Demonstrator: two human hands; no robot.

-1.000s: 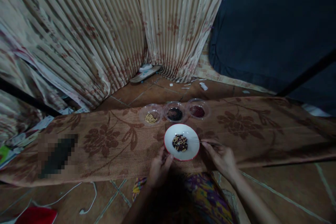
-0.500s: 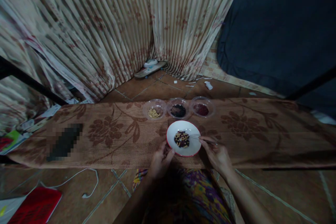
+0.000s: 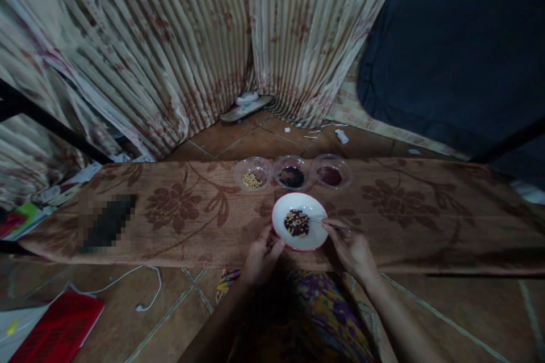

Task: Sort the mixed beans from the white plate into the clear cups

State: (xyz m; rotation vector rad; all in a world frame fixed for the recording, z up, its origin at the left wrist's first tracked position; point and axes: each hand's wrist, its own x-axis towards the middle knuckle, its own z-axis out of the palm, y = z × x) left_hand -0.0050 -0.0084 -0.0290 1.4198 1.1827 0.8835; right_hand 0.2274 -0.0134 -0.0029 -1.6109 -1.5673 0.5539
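A white bowl (image 3: 301,202) with a red rim rests on the brown cloth, holding a mix of yellow, black and dark red beans (image 3: 297,223). My left hand (image 3: 260,255) grips the bowl's left edge, thumb near the rim. In my right hand (image 3: 351,247), closed at the bowl's right side, is a slim metal utensil (image 3: 315,220). Its tip reaches the beans; its exact kind is too small to tell. Behind the bowl stand three clear plastic bowls: one with yellow beans (image 3: 252,180), one with black beans (image 3: 292,177), one with dark red beans (image 3: 329,176).
The patterned brown cloth (image 3: 204,232) covers a long, narrow table. A blurred dark object (image 3: 108,224) lies at its left. Striped curtains (image 3: 204,39) hang behind, with a skateboard (image 3: 247,109) at their foot. A white cable (image 3: 155,289) and red bag (image 3: 63,329) lie on the floor.
The view has shifted slightly, moving the scene a little right and up. Both hands keep their places at the bowl, and the utensil still points into the beans.
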